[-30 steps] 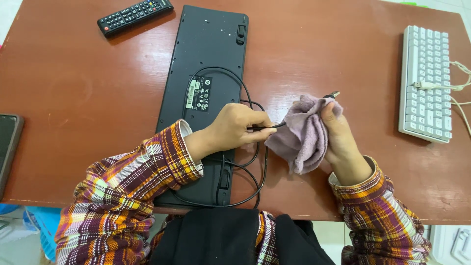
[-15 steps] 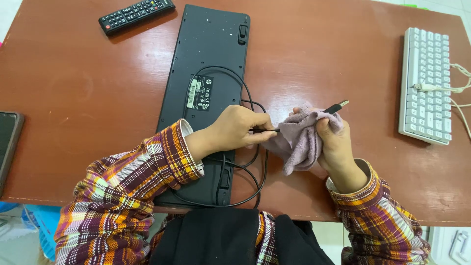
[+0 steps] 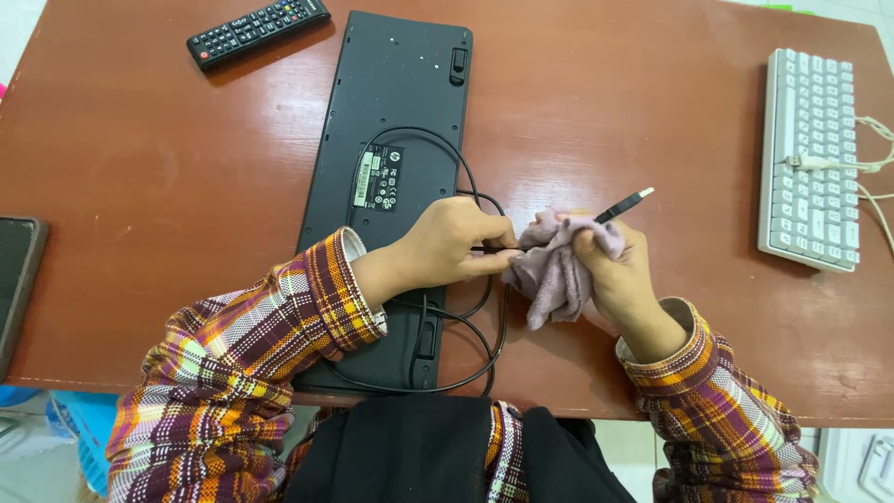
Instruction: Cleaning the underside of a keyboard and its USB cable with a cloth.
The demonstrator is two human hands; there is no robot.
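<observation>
L hand (image 3: 456, 244) fingers pinch the cable (image 3: 484, 321) mid-frame, over the bench (image 3: 186, 186); R hand (image 3: 615, 270) fingers grip the cloth (image 3: 554, 270) wrapped round it, plug (image 3: 626, 203) poking out upper right. Risk: hard tug could kink cable or drag keyboard (image 3: 391, 93) w/ it.

A single head-worn camera looks almost straight down from above the person's chest onto a reddish-brown table (image 3: 652, 84). It sits close enough that the plaid sleeves and both hands fill the lower middle, the left hand (image 3: 447, 244) and right hand (image 3: 619, 270) near the frame's centre. The table's near edge runs along the bottom; its far edge is cut off at the top. No second view exists to overlap with.
</observation>
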